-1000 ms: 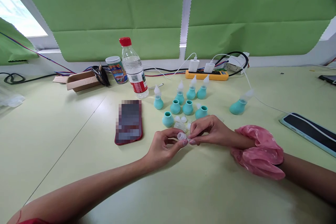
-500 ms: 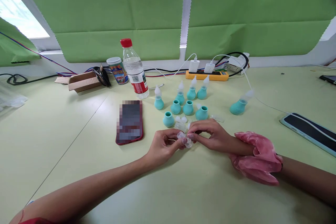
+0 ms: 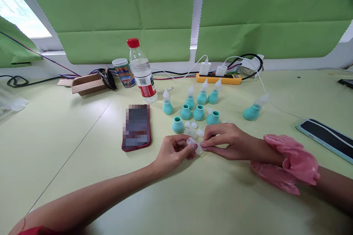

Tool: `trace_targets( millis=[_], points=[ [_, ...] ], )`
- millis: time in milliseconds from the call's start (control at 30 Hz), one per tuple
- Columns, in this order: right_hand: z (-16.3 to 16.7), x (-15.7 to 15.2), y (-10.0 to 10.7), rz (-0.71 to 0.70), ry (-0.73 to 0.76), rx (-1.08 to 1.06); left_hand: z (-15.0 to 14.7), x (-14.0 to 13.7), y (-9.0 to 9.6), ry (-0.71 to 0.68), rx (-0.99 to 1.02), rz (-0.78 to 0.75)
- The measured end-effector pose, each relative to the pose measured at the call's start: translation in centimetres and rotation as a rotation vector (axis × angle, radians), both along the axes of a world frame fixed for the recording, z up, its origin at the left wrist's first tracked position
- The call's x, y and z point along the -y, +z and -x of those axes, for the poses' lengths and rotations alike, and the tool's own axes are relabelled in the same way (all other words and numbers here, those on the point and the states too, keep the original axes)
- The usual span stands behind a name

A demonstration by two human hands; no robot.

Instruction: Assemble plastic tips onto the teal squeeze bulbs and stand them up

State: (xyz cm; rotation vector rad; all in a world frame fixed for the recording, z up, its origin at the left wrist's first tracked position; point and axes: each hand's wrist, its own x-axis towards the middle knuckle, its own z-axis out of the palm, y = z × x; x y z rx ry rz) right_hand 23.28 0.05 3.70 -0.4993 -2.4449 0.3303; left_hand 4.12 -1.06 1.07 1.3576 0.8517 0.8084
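A small clear plastic piece (image 3: 198, 149), hollow and tube-like, sits between my hands just above the table. My left hand (image 3: 173, 154) pinches it between thumb and fingers. At its right end, the thumb and fingertips of my right hand (image 3: 224, 141) are closed; part of the piece is hidden by the fingers. Beyond my hands lie another clear plastic piece (image 3: 191, 133) and small white tips (image 3: 194, 125). Several open-mouthed teal bulbs (image 3: 177, 125) stand behind these. Farther back are several teal bulbs with clear pointed nozzles (image 3: 167, 102); one more nozzled bulb (image 3: 252, 112) leans at the right.
A red-cased phone (image 3: 136, 128) lies left of the bulbs. Behind it stand a water bottle (image 3: 142, 75), a printed can (image 3: 124, 73) and a cardboard box (image 3: 89, 84). A yellow power strip (image 3: 219, 78) with cables is at the back. Another phone (image 3: 328, 136) lies right, a cable across it.
My right hand has shifted slightly right, its wrist and the pink scrunchie moving with it. My left hand stays nearly in place, still pinching the clear plastic piece.
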Motion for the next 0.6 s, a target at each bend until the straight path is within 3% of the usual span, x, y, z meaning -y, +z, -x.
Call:
trace_targets(
  millis=[167,600],
  points=[
    [0.21,0.26,0.12,-0.092,0.002,0.067,-0.14,-0.04,-0.10,0.003,-0.008,0.047],
    [0.52,0.37,-0.11,-0.061,-0.029,0.174,0.06,-0.14,-0.32,-0.057,-0.023,0.045]
  ],
)
